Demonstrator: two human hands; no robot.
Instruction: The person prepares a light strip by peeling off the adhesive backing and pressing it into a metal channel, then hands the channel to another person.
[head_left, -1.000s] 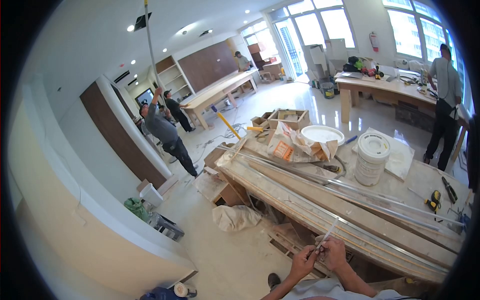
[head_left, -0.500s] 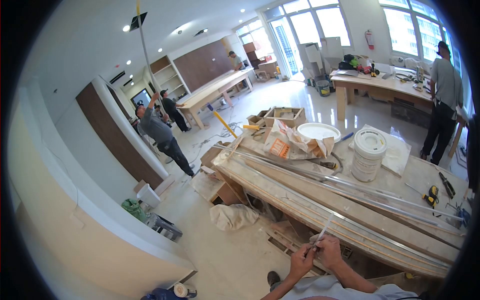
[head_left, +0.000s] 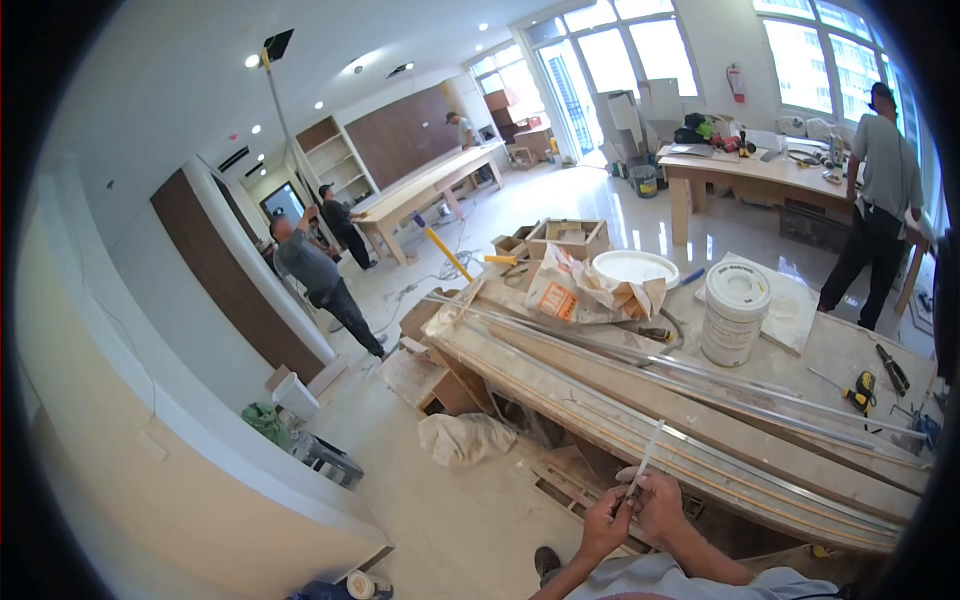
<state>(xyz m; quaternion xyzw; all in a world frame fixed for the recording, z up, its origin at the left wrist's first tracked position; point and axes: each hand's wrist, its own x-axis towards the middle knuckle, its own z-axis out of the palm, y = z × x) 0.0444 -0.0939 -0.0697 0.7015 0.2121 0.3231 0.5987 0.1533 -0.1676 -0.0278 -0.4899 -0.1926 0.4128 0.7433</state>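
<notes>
A thin whitish strip [head_left: 648, 452] points up and away from me, its far end free over the bench edge. My right hand [head_left: 660, 506] is closed around its lower part. Close beside it, my left hand [head_left: 603, 527] pinches near the strip's lower end, fingers almost touching the right hand. Just beyond the hands is the cluttered workbench [head_left: 465, 352], where long metal strips [head_left: 610, 350] lie lengthwise. Fingers hide the strip's bottom end, and its exact kind does not show.
On the bench stand a lidded white bucket [head_left: 733, 315], an open white tub [head_left: 634, 268] and a torn paper bag [head_left: 570, 285]. Pliers [head_left: 892, 370] and a yellow-black screwdriver [head_left: 858, 392] lie at right. A person [head_left: 318, 262] lifts a long pole at left; another [head_left: 885, 190] stands at right.
The person at left has lowered the pole away from the ceiling opening. The one at right has shifted posture. My hands stay almost in place; the strip stands slightly steeper.
</notes>
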